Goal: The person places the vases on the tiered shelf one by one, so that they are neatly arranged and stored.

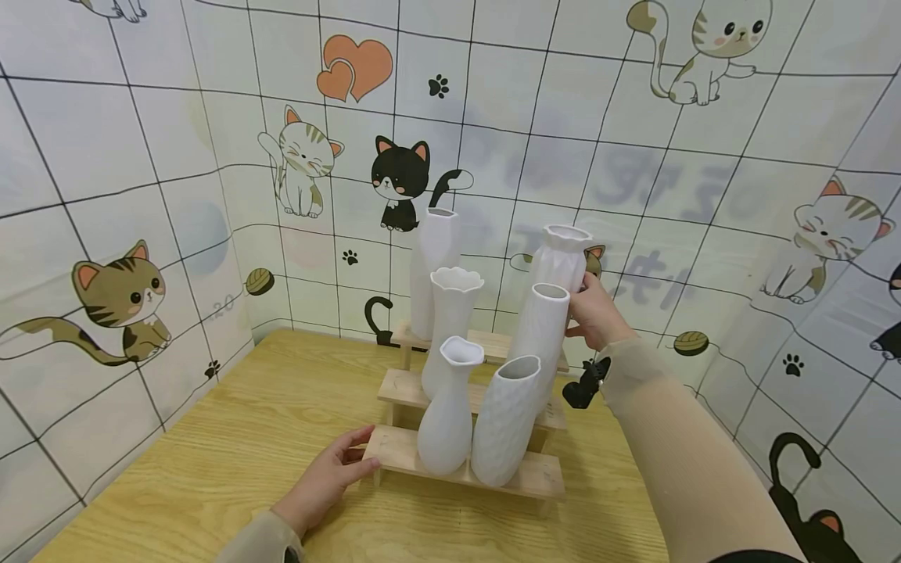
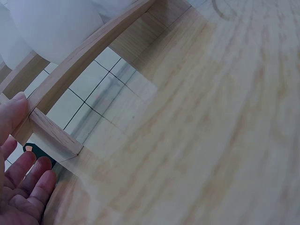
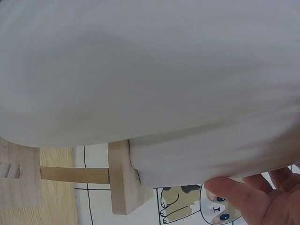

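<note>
A three-tier wooden stand point(image 1: 401, 450) carries several white vases, two to a step. My right hand point(image 1: 598, 317) holds the back right vase point(image 1: 556, 262), which has a flared, wavy rim, from its right side. In the right wrist view the thumb point(image 3: 225, 187) lies along that vase, while a nearer white vase point(image 3: 140, 70) fills most of the picture. My left hand point(image 1: 327, 477) grips the left end of the lowest step. The left wrist view has its thumb point(image 2: 16, 110) against the board's corner, with the other fingers curled below.
On the lowest step stand a narrow-necked vase point(image 1: 446, 438) and a slanted textured vase point(image 1: 503, 438). A tall cylindrical vase point(image 1: 538, 336) stands in front of my right hand. Cat-patterned wall covering point(image 1: 521, 102) rises behind the wood-grain table point(image 1: 232, 407).
</note>
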The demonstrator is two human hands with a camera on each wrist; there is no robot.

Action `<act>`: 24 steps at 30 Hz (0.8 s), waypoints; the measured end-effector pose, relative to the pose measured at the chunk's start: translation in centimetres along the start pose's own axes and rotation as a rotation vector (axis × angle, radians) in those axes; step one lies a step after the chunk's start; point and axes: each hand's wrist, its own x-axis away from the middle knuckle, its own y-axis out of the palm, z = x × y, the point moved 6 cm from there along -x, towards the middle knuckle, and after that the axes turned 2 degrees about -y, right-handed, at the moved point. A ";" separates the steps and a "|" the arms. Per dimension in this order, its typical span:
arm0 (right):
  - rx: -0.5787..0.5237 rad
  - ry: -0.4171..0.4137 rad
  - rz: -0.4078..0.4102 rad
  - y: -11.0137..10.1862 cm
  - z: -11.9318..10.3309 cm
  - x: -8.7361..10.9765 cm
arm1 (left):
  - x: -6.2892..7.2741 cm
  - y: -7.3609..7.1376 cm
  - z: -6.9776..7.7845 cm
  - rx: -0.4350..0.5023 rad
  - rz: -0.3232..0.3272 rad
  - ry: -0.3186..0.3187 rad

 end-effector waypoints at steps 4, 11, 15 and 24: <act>-0.009 0.003 -0.003 0.0 0.0 0.0 | 0.1 0.1 0.2 0.011 0.003 0.006; -0.006 0.007 -0.015 0.0 0.1 0.0 | 0.0 0.0 0.1 0.010 0.003 0.005; -0.001 0.005 -0.022 0.0 0.1 0.0 | 0.0 0.0 0.0 0.006 0.003 0.005; 0.001 0.001 -0.049 0.0 -0.1 0.4 | 0.2 0.1 0.3 0.010 -0.001 0.005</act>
